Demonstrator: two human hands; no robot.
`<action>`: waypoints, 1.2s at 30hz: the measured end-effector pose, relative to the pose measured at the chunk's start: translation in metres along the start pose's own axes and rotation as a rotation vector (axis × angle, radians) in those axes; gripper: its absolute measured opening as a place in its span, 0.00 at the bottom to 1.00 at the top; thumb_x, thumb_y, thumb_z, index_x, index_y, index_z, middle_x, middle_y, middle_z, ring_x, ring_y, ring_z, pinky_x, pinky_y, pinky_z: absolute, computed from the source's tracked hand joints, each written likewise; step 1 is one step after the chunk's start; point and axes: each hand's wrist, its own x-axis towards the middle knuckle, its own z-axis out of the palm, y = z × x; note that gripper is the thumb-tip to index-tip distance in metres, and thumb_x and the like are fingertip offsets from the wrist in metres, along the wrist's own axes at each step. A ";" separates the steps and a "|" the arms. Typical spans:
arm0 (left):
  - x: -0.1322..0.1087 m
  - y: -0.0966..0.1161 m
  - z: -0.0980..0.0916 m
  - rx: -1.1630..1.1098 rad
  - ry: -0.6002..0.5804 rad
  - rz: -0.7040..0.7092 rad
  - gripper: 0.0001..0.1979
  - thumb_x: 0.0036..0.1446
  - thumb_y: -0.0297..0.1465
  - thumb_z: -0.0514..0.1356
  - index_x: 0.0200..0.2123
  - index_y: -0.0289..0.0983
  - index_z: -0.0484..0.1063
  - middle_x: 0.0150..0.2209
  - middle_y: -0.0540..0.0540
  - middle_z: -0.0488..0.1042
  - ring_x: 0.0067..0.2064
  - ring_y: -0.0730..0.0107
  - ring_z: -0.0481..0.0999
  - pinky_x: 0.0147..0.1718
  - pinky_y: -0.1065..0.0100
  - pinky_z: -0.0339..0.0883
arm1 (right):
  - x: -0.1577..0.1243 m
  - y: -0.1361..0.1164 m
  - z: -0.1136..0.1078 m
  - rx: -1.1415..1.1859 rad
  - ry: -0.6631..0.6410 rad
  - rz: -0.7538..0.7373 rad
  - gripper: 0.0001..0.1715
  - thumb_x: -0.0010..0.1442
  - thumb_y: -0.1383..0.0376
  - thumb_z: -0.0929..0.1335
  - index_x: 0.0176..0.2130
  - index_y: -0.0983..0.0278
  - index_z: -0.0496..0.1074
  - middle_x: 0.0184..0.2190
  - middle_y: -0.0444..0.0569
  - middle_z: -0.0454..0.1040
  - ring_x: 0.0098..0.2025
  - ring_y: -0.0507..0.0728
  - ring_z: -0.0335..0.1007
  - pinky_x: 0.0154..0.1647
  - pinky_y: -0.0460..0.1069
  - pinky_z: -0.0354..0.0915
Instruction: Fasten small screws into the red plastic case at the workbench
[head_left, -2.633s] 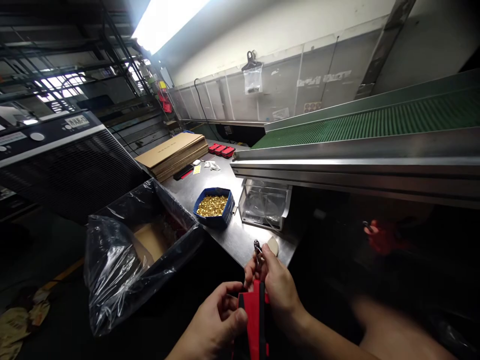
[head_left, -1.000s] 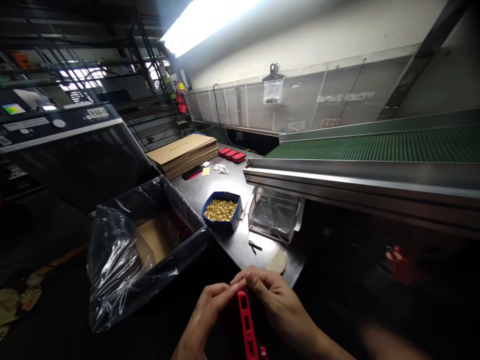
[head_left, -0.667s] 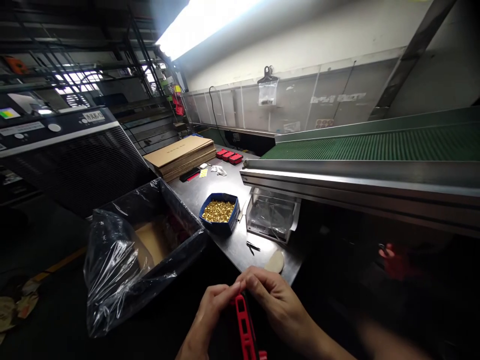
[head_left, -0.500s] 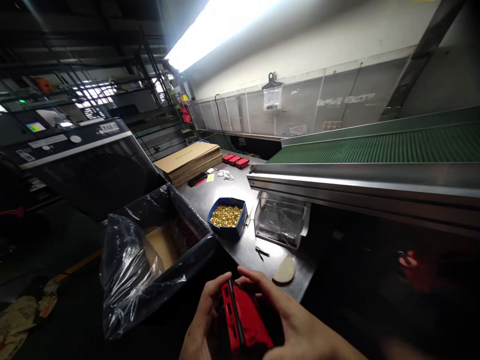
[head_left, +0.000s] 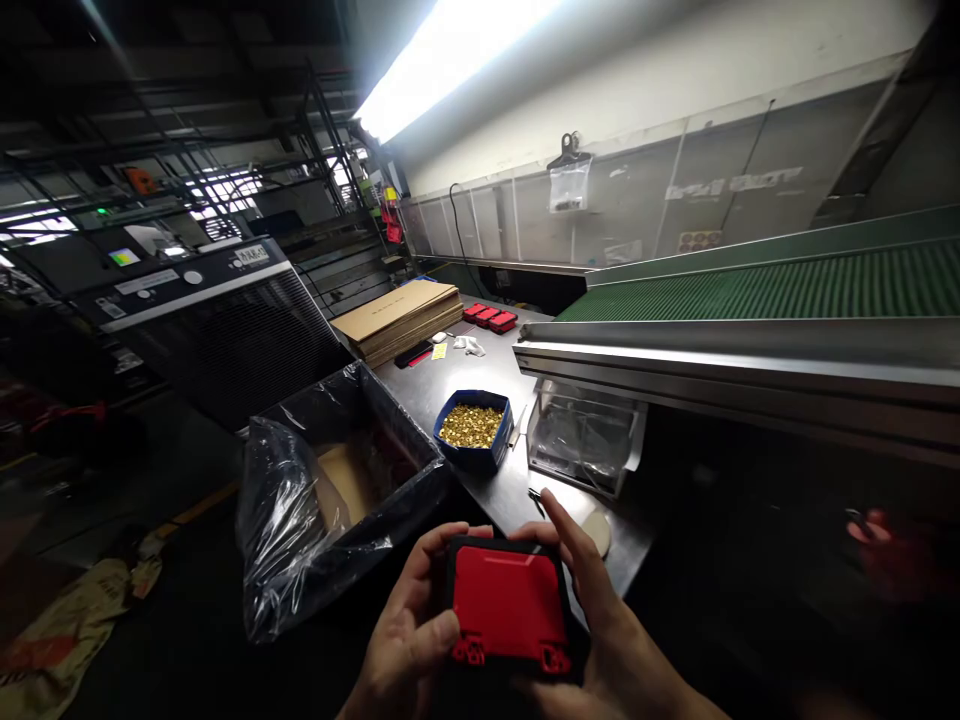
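Note:
A small red plastic case (head_left: 510, 600) with a black rim is held between my two hands, its broad red face turned up and two red latches along its near edge. My left hand (head_left: 412, 620) grips the left side, thumb on the near left corner. My right hand (head_left: 592, 610) wraps the right side, its index finger raised and the fingertips at the far edge. The case's underside is hidden. Beyond it on the metal table (head_left: 487, 485) stand a blue bin (head_left: 480, 457) of small brass-coloured parts and, partly behind my right hand, a pale round pad (head_left: 598, 533).
At left is a black crate (head_left: 397, 510) lined with clear plastic. A clear tray (head_left: 577, 440) sits under the green conveyor (head_left: 750, 290). Farther back are stacked cardboard (head_left: 405, 315) and several red cases (head_left: 490, 318). Tweezers (head_left: 535, 498) lie past my right hand.
The red case has been turned in my hands from its narrow side to its broad face. My view has swung slightly left, so the surroundings sit farther right.

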 end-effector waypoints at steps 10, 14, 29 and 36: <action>0.000 0.004 0.010 -0.039 0.099 0.031 0.32 0.46 0.42 0.74 0.55 0.43 0.73 0.62 0.39 0.72 0.59 0.47 0.74 0.52 0.60 0.73 | -0.003 0.005 0.003 -0.040 0.059 -0.007 0.71 0.49 0.65 0.79 0.71 0.41 0.34 0.61 0.53 0.56 0.61 0.65 0.69 0.46 0.49 0.77; 0.004 0.007 0.019 -0.079 0.241 -0.011 0.19 0.53 0.37 0.70 0.48 0.38 0.75 0.55 0.37 0.77 0.51 0.52 0.80 0.48 0.60 0.75 | -0.004 0.008 0.007 -0.053 0.079 -0.037 0.74 0.46 0.67 0.79 0.71 0.42 0.33 0.60 0.51 0.60 0.60 0.63 0.69 0.53 0.52 0.74; 0.010 0.002 0.030 0.013 0.501 0.048 0.21 0.58 0.49 0.65 0.40 0.34 0.78 0.40 0.40 0.82 0.37 0.60 0.81 0.32 0.69 0.76 | -0.001 0.023 0.005 0.066 0.070 -0.031 0.71 0.44 0.61 0.81 0.71 0.42 0.40 0.62 0.49 0.63 0.62 0.62 0.67 0.60 0.54 0.67; 0.000 0.000 0.020 -0.126 0.307 -0.032 0.28 0.54 0.55 0.65 0.50 0.42 0.77 0.58 0.42 0.76 0.55 0.49 0.76 0.47 0.61 0.77 | 0.007 0.014 0.015 0.611 -0.151 0.445 0.35 0.61 0.38 0.66 0.35 0.67 0.77 0.24 0.42 0.66 0.27 0.49 0.61 0.33 0.47 0.60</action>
